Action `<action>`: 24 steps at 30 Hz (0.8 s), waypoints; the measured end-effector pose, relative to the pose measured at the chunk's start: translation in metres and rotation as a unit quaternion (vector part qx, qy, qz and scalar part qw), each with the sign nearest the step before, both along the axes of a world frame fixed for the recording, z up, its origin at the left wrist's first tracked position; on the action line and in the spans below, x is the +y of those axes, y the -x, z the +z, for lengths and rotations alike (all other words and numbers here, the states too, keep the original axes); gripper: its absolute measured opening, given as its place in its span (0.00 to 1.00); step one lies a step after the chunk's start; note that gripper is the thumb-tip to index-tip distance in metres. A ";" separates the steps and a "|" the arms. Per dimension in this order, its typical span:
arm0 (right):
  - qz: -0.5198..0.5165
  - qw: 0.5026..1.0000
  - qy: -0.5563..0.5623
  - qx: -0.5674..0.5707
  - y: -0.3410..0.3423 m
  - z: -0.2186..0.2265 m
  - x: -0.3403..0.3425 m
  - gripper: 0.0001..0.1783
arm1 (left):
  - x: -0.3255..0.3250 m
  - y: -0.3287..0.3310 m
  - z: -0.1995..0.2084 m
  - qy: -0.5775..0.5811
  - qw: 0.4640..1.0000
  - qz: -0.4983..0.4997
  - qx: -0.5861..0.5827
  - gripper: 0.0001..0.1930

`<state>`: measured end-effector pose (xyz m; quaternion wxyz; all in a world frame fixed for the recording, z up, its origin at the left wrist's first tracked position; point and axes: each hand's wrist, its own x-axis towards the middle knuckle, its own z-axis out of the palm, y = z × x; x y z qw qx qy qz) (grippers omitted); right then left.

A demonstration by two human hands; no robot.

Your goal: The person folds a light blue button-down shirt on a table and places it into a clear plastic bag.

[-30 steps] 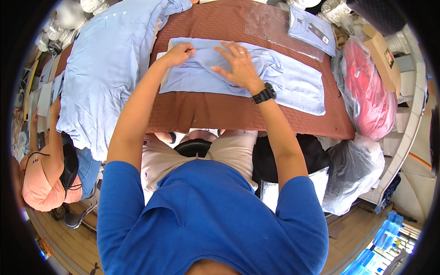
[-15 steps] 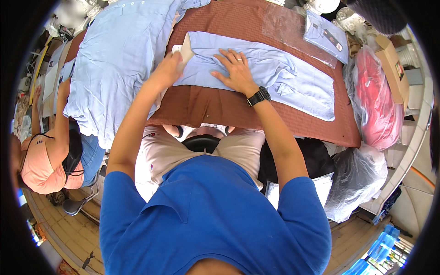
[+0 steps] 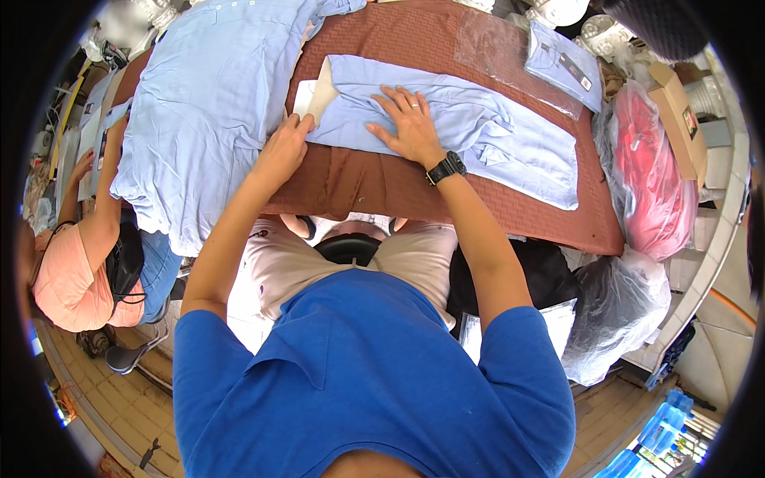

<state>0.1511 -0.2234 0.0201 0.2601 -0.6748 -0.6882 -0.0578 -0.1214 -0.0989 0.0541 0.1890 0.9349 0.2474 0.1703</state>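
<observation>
A folded light blue shirt [image 3: 446, 92] lies across the brown cloth in front of me, its far-right end spread flat and its middle creased. At its left end a beige flap [image 3: 323, 94] shows, with a white piece [image 3: 304, 97] sticking out beside it. My left hand [image 3: 284, 151] is closed at that end's near corner, thumb and fingers pinching the shirt's edge. My right hand [image 3: 409, 127] rests palm down on the shirt with fingers spread. A black watch is on that wrist.
Several light blue shirts [image 3: 207, 103] are piled at the left. A packaged blue shirt [image 3: 562, 65] and clear plastic bag [image 3: 494, 44] lie at the far right, near a bagged red bundle [image 3: 649, 171] and cardboard box [image 3: 681, 119]. Another person [image 3: 76, 275] works at the left.
My left hand has moved toward me along the shirt's left end, from the beige flap's middle to its near corner. My right hand stays in place on the shirt.
</observation>
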 end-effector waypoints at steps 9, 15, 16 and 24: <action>-0.005 1.000 -0.005 -0.013 0.002 0.001 -0.001 0.34 | 0.009 -0.014 -0.004 0.537 0.807 0.199 -0.146 0.19; -0.002 1.000 -0.003 -0.010 0.003 0.003 0.000 0.34 | 0.016 -0.010 -0.016 0.567 0.773 0.211 -0.188 0.19; -0.002 1.000 -0.002 -0.009 0.003 0.002 -0.001 0.34 | 0.017 -0.010 -0.017 0.571 0.767 0.212 -0.202 0.19; -0.004 1.000 -0.009 -0.006 0.002 0.001 0.000 0.35 | 0.008 -0.023 -0.032 0.387 0.878 0.207 -0.191 0.21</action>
